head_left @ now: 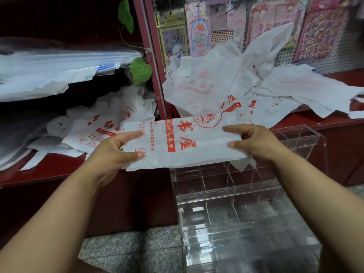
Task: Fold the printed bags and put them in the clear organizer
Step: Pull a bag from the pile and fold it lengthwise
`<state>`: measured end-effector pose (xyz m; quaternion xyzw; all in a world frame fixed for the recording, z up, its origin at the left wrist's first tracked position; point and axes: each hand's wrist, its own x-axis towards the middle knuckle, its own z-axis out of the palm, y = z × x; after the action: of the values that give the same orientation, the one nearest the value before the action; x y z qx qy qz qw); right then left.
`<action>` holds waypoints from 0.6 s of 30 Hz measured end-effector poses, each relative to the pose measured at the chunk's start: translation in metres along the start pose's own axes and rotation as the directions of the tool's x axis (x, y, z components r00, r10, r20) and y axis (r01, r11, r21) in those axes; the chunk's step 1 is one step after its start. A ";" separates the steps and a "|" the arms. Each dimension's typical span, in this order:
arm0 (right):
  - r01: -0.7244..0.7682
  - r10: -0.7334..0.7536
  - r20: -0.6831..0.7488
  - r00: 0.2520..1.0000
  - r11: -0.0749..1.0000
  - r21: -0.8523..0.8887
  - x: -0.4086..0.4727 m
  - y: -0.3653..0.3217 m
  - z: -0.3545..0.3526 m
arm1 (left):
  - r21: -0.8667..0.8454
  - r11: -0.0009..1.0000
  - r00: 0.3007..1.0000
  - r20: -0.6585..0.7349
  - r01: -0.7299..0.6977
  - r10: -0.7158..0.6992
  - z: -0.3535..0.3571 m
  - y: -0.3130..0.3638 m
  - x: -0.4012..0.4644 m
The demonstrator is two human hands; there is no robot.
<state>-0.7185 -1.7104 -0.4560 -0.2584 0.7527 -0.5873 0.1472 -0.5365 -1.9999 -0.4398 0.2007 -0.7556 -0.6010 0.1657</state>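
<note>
Item: printed bag [183,142], white with red lettering, already doubled into a long strip. It is held level in the air above the clear organizer [236,196], stretched taut so the fold stays flat. The left hand [110,152] is clamped on one end, thumb on top and fingers [134,134] along the far edge; the right hand [254,140] is clamped on the other end the same way.

Container: clear organizer, standing on the floor against the red shelf [49,174]. It is divided into tiers of square cells, and no bags are seen in them, though glare makes this uncertain.

Stock: loose printed bags [208,85] are heaped unfolded on the shelf behind, and more [102,125] lie to the left.
</note>
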 end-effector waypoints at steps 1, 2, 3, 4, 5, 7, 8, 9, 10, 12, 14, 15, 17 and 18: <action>0.006 -0.006 0.003 1.000 1.000 0.007 0.000 -0.001 0.001 | 0.014 1.000 1.000 -0.012 -0.007 0.007 -0.001 -0.001 0.000; 0.015 -0.015 0.001 1.000 1.000 0.007 -0.001 -0.002 0.001 | 0.000 1.000 1.000 -0.017 -0.002 0.002 0.000 -0.001 0.000; 0.028 -0.028 -0.002 1.000 1.000 0.002 -0.001 -0.002 0.001 | -0.027 1.000 1.000 -0.019 0.006 -0.007 0.000 -0.001 0.000; 0.042 -0.042 -0.002 0.999 0.999 -0.005 -0.002 -0.003 0.001 | -0.054 0.998 1.000 -0.022 0.014 -0.015 0.001 -0.002 0.000; 0.053 -0.053 0.001 0.999 0.998 -0.015 -0.002 -0.003 0.001 | -0.077 0.997 0.999 -0.030 0.023 -0.025 0.001 -0.002 0.000; 0.066 -0.066 -0.005 0.998 0.997 -0.046 -0.002 -0.003 0.000 | -0.110 0.994 0.998 -0.057 0.031 -0.037 0.001 0.000 0.001; 0.076 -0.077 -0.016 0.997 0.995 -0.057 -0.002 -0.003 -0.001 | -0.115 0.993 0.997 -0.071 0.028 -0.036 0.001 0.001 0.001; 0.090 -0.092 -0.030 0.995 0.994 -0.068 -0.002 -0.003 -0.001 | -0.111 0.994 0.996 -0.082 0.021 -0.030 0.002 0.002 0.001; 0.107 -0.111 -0.045 0.993 0.991 -0.083 -0.002 -0.004 -0.001 | -0.103 0.995 0.996 -0.089 0.012 -0.021 0.002 0.003 0.001; 0.137 -0.145 -0.069 0.987 0.984 -0.109 -0.003 -0.004 -0.001 | -0.101 0.995 0.995 -0.100 0.004 -0.014 0.004 0.004 0.000; 0.163 -0.172 -0.076 0.982 0.980 -0.112 -0.003 -0.005 -0.001 | -0.109 0.994 0.993 -0.117 0.001 -0.014 0.004 0.004 0.000; 0.173 -0.182 -0.078 0.980 0.979 -0.111 -0.003 -0.005 -0.001 | -0.102 0.995 0.991 -0.134 -0.006 -0.007 0.005 0.004 0.000; 0.181 -0.189 -0.079 0.979 0.978 -0.102 -0.003 -0.005 -0.002 | -0.079 0.997 0.983 -0.181 -0.027 0.012 0.006 0.004 0.000; 0.177 -0.185 -0.074 0.980 0.979 -0.096 -0.003 -0.004 -0.002 | -0.075 0.996 0.980 -0.199 -0.038 0.022 0.007 0.004 0.000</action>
<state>-0.7161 -1.7077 -0.4515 -0.3078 0.7570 -0.5742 0.0504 -0.5401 -1.9935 -0.4374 0.2414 -0.7142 -0.6048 0.2566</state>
